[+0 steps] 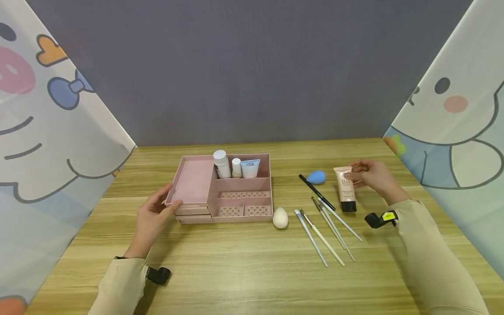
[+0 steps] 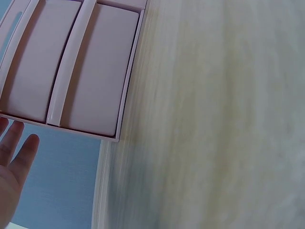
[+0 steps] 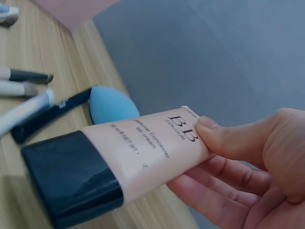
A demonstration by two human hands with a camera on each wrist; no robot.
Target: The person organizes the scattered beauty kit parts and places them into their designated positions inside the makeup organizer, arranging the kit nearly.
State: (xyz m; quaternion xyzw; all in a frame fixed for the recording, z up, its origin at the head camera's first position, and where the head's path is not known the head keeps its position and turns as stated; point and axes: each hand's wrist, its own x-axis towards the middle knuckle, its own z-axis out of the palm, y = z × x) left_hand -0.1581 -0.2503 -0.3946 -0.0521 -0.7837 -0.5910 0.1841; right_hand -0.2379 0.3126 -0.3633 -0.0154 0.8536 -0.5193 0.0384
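Observation:
My right hand [image 1: 374, 177] pinches a beige BB cream tube [image 1: 345, 186] near its flat end, thumb on the printed face. In the right wrist view the tube's black cap [image 3: 71, 179] points away from the hand. At the left side of a pink makeup organizer [image 1: 193, 179], my left hand [image 1: 153, 214] rests with its thumb by the front corner. The left wrist view shows its fingers [image 2: 21, 155] fairly straight beside the organizer's drawers [image 2: 100, 71]. A white-capped bottle [image 1: 222, 165], a small white-capped bottle [image 1: 236, 169] and a light blue tube [image 1: 250, 169] stand in the rear compartment.
A cream makeup sponge [image 1: 280, 218] sits by the organizer's front right corner. Several makeup brushes [image 1: 323, 238] lie right of it. Behind them are a black pencil-like stick [image 1: 316, 192] and a blue makeup sponge [image 1: 316, 177]. A grey panel [image 1: 252, 78] bounds the wooden table [image 1: 236, 271].

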